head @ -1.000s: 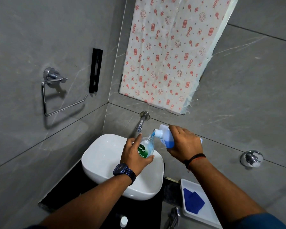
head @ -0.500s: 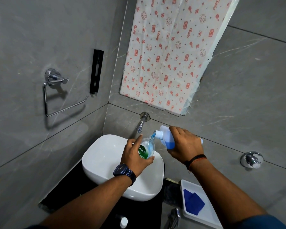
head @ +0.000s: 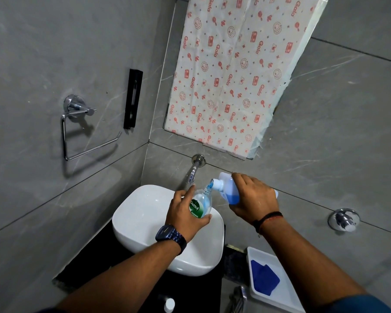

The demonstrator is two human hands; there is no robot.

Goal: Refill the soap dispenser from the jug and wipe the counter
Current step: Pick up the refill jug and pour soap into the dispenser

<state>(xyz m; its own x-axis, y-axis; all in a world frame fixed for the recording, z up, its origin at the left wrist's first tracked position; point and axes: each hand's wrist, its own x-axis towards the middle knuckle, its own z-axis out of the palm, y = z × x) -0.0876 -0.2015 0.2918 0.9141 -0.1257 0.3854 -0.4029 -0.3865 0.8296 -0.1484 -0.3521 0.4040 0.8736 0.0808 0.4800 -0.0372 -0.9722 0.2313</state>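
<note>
A clear soap dispenser [head: 201, 203] with a green label is gripped by the left hand [head: 185, 216] above the white basin [head: 142, 222]. At its 2 o'clock, a tilted translucent jug [head: 228, 188] is clasped in the grip of the right hand [head: 253, 199], its spout touching the dispenser's mouth; blue liquid is seen passing between them. At 5 o'clock, a blue cloth [head: 263, 280] lies in a white tray [head: 287, 297] beside the black tabletop [head: 95, 258].
</note>
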